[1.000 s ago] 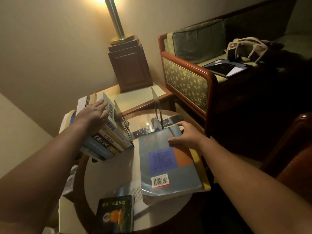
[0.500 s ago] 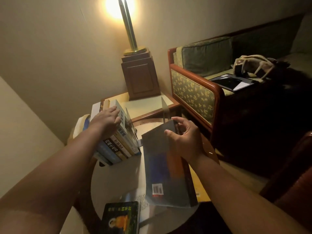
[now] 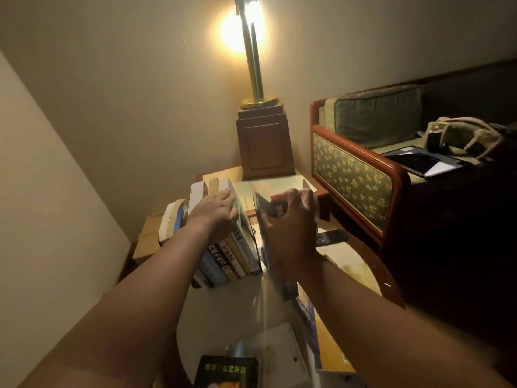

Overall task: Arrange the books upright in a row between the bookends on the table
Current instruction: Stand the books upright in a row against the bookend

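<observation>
Has swung the large book (image 3: pixel 262 211) from flat to upright in the gripping right hand (image 3: pixel 291 228), just right of the flat-fingered left hand (image 3: pixel 215 211) bracing the row (image 3: pixel 235 256), likely ready to slot in.

We see a round pale table (image 3: pixel 221 312) at frame centre. On it a leaning row of books (image 3: pixel 232 256) stands centre-left, a dark bookend (image 3: pixel 333 237) sits right of centre, and a dark-covered book (image 3: pixel 228 371) lies at the bottom edge.

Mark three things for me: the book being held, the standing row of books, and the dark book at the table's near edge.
held book (image 3: pixel 263 208): head view, dark cover near its top edge.
standing row of books (image 3: pixel 218 256): head view, a lettered spine.
dark book (image 3: pixel 226 371): head view, front cover.
</observation>
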The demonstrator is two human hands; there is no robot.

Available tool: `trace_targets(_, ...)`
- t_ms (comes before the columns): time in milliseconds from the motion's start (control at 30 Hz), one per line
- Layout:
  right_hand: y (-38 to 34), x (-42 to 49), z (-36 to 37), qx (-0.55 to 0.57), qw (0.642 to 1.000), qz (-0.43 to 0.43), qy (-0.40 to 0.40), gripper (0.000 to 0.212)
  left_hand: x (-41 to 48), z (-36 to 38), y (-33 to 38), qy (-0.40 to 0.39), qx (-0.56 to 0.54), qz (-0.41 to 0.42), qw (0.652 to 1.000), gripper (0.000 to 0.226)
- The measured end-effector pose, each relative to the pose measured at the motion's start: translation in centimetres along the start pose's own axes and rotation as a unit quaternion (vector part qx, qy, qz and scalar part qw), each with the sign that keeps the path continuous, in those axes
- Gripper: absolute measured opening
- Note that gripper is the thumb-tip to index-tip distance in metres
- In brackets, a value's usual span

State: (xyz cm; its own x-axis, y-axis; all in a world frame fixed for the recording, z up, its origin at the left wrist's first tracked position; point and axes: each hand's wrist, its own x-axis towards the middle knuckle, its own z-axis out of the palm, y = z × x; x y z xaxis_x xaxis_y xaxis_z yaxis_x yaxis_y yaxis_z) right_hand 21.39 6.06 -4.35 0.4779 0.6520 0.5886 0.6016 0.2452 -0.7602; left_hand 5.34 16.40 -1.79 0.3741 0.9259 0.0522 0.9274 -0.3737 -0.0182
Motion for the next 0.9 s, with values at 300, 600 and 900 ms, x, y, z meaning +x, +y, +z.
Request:
trace_targets(300, -2.6, 6.3, 0.4, -0.114, 0.923, 0.083, -0.359, 0.07, -0.2, -0.3, 0.2, -0.007, 0.009, -0.006, 1.0, 0.056)
trace_targets(600, -0.7, 6.3, -0.4, -0.09, 0.957, 0.036, -0.272, 0.053, -0.3, -0.2, 0.1, 0.002, -0.003, 0.0, 1.0, 0.057)
trace_targets(900, 2.3, 4.1, 4.2, 0.012, 0.965, 0.014, -0.261, 0.071, 0.0, 0.1, -0.2, 0.008, -0.025, 0.003, 1.0, 0.057)
